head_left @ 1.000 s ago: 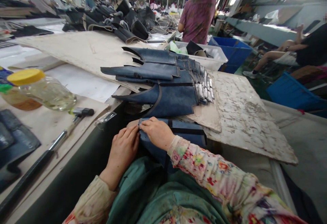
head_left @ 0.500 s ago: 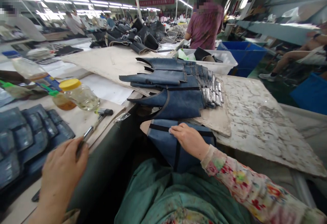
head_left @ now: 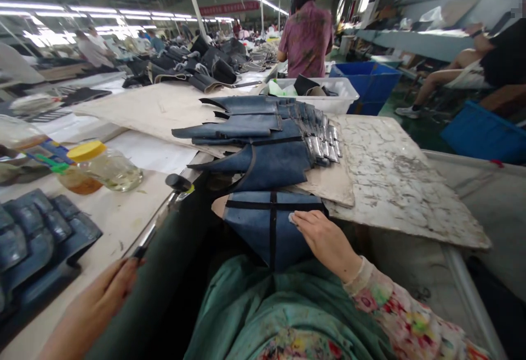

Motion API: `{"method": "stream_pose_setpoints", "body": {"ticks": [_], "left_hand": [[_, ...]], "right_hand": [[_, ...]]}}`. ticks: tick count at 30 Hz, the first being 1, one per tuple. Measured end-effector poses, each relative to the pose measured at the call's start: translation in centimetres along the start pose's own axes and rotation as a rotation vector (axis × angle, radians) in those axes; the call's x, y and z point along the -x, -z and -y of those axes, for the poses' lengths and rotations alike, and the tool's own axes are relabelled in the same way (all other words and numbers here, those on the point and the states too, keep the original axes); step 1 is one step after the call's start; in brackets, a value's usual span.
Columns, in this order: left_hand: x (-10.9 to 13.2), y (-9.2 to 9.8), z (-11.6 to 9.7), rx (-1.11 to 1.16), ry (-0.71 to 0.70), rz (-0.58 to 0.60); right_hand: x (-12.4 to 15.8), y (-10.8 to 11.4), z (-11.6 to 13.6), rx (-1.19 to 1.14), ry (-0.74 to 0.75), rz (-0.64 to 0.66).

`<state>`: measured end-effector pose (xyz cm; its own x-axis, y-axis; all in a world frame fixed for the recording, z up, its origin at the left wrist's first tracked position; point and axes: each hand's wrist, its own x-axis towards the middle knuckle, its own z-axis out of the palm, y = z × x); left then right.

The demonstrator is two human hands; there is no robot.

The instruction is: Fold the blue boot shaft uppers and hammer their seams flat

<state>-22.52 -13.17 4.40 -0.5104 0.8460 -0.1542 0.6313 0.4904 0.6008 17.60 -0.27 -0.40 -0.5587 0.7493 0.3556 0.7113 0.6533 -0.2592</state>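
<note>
A blue leather piece (head_left: 263,228) crossed by black tape strips lies at the table edge over my lap. My right hand (head_left: 324,239) rests flat on its right side, fingers pressed on the leather. My left hand (head_left: 102,305) is at the lower left, closed round the handle of a hammer (head_left: 164,212); the hammer is lifted, and its dark head points up near the table edge. Behind the piece lies a stack of several blue leather pieces (head_left: 263,141) with silvery tabs (head_left: 324,143) on the right.
A yellow-capped jar (head_left: 104,165) and other bottles stand at left. Blue padded pieces (head_left: 36,239) lie at far left. A stained board (head_left: 394,179) covers the right. A white bin (head_left: 329,94) and blue crates (head_left: 370,80) stand behind. A person in a pink shirt (head_left: 306,34) stands beyond.
My left hand left the blue piece, went left to the hammer, gripped its handle and raised it off the table. My right hand slid to the piece's right side.
</note>
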Motion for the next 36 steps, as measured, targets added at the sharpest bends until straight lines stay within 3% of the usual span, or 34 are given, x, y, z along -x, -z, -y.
{"method": "stream_pose_setpoints", "body": {"ticks": [2, 5, 8, 11, 15, 21, 25, 31, 36], "left_hand": [[1.5, -2.5, -1.6, 0.106, 0.040, 0.160], [3.0, -5.7, -4.2, 0.207, -0.008, 0.345], [3.4, -7.4, -6.5, 0.242, -0.082, 0.377], [3.0, -8.4, -7.8, 0.113, -0.191, 0.393], [2.4, -9.0, -8.3, -0.095, -0.265, 0.465], [2.3, -8.6, -8.5, -0.081, -0.292, 0.366], [2.2, -9.3, -9.0, -0.173, -0.291, 0.458], [1.5, -9.9, -9.4, -0.089, -0.317, 0.374], [1.4, -10.5, -10.7, -0.157, -0.350, 0.475]], "right_hand": [[0.5, -0.1, 0.0, -0.002, -0.039, -0.025], [0.7, -0.3, 0.2, -0.015, -0.062, -0.033], [0.7, -0.4, 0.2, -0.037, -0.055, -0.037], [0.8, -0.4, 0.1, -0.041, -0.064, -0.050], [1.0, -0.5, 0.1, -0.049, -0.079, -0.048], [1.0, -0.7, 0.0, -0.054, -0.079, -0.041], [1.1, -0.7, 0.0, -0.055, -0.078, -0.053], [1.8, -0.5, 0.2, -0.040, -0.100, -0.067], [2.3, -0.3, 0.5, -0.036, -0.127, -0.066]]}}
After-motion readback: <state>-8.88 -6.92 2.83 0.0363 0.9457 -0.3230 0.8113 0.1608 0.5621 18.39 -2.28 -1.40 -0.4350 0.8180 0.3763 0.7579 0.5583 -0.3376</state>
